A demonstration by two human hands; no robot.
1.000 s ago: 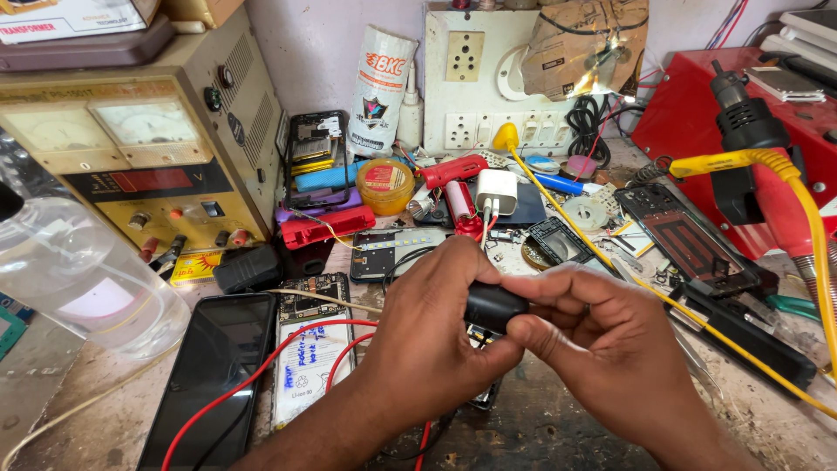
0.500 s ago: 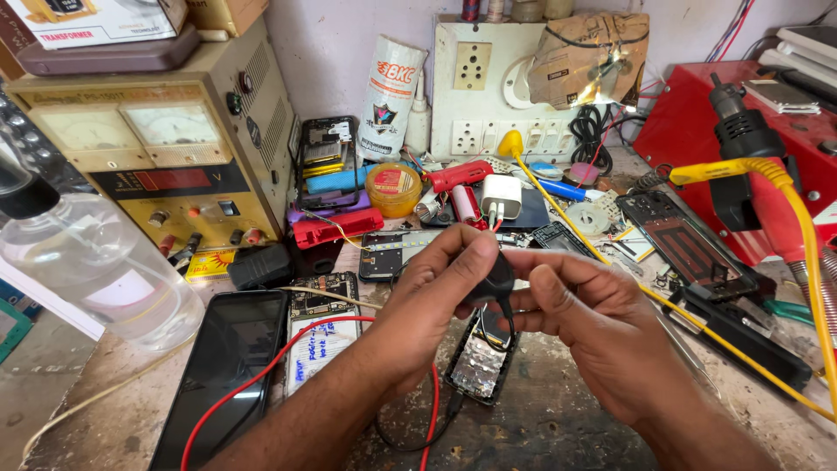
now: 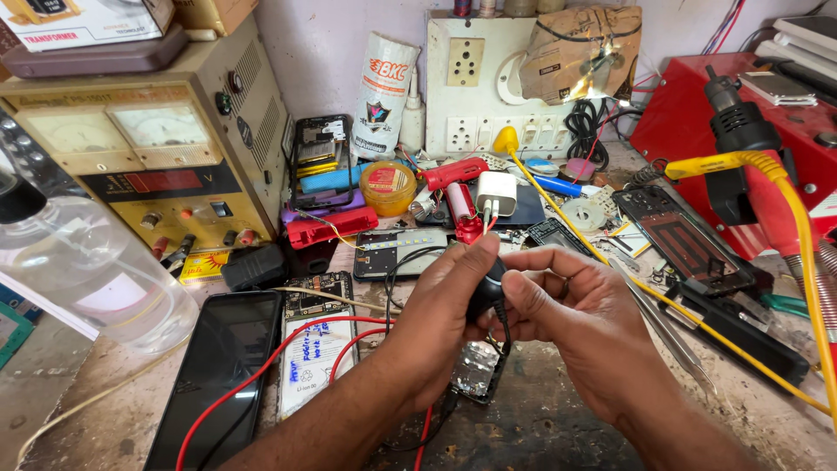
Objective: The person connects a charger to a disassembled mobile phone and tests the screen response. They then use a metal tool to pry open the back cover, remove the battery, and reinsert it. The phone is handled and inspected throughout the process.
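Hands meet above the cluttered bench: the left hand (image 3: 445, 310) and right hand (image 3: 580, 318) both pinch a small black plug (image 3: 485, 292) between thumbs and fingertips, its thin black cable (image 3: 504, 336) dropping to an opened phone (image 3: 475, 371) lying just below. Red wires (image 3: 296, 349) loop over a battery (image 3: 309, 366) beside a dark phone screen (image 3: 222, 366) to the left. Farther back stand a beige power supply (image 3: 148, 166), a white charger (image 3: 495, 192) and a wall socket board (image 3: 475, 96)
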